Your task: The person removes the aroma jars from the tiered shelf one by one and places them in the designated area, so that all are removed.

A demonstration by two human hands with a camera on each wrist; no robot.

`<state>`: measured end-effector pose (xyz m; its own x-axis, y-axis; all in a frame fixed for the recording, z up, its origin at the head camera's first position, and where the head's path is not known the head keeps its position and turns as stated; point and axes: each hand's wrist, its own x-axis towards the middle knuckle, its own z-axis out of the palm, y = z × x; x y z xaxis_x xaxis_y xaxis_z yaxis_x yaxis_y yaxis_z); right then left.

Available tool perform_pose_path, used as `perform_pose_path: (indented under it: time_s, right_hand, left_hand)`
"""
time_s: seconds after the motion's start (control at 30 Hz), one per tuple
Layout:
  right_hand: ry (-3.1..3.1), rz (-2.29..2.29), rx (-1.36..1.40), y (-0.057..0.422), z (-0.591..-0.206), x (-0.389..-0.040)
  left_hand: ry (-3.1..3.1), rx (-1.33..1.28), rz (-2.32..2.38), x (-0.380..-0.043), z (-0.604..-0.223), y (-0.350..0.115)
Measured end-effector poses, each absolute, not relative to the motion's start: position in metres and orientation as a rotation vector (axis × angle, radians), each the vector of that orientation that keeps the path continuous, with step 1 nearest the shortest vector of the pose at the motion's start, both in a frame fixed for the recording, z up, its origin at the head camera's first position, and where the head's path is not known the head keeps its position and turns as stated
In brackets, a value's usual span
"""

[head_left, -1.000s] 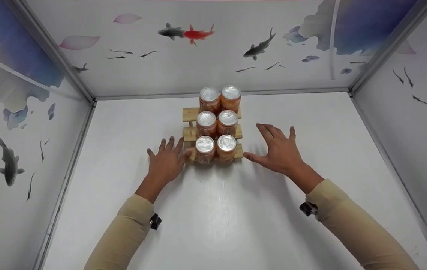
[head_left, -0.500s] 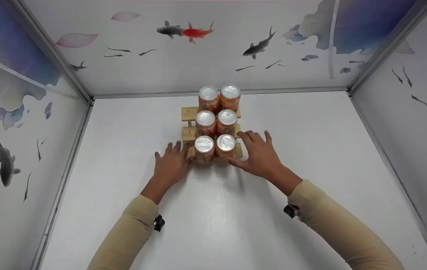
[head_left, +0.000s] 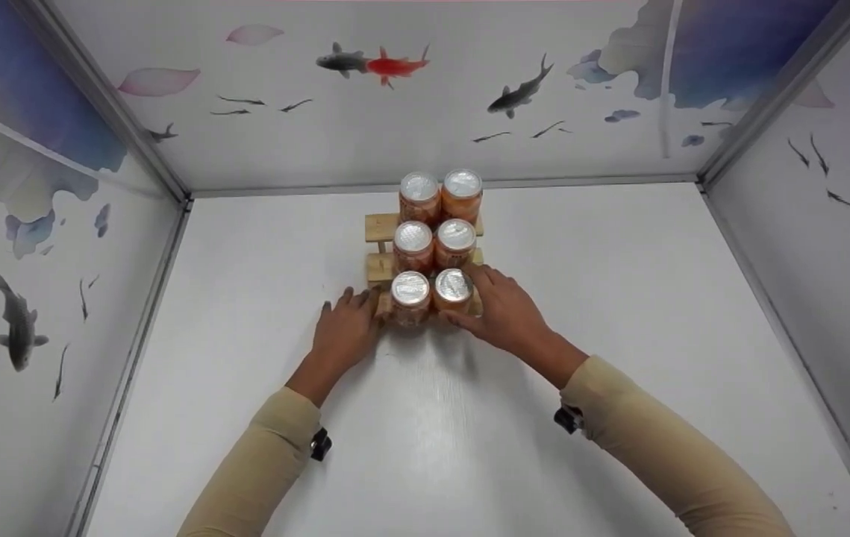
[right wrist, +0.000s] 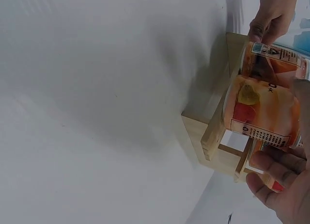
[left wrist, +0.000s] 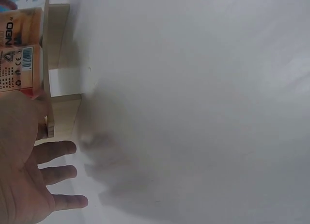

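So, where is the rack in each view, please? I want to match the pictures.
Head: the rack is in the middle, under the cans.
Left wrist: rack at upper left, partly hidden.
Right wrist: rack right of centre, partly hidden.
Shared landmark: the left hand, at the rack's left end.

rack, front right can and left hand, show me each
rack (head_left: 379, 267), head view, middle step's left end
front right can (head_left: 454, 286), head view, lid
left hand (head_left: 345, 332), head view, back of the hand
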<state>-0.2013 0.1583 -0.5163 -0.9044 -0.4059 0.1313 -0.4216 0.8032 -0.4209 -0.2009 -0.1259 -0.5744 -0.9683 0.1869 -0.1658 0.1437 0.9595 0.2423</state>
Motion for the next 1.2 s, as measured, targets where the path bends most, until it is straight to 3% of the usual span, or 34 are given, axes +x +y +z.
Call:
perform_pose_path:
  time_s: [0.73,1.2]
  right_hand:
    - [-2.847,0.919,0.735,0.156,-0.519,-0.206]
    - [-2.775,0.866,0.702,0.189,-0.516,-0.208]
  left_hand:
    - [2.935,0.229,0.487,-0.202,-0.581,-0.129]
    - [2.917,0.226,0.485,-0.204,-0.578,-0.129]
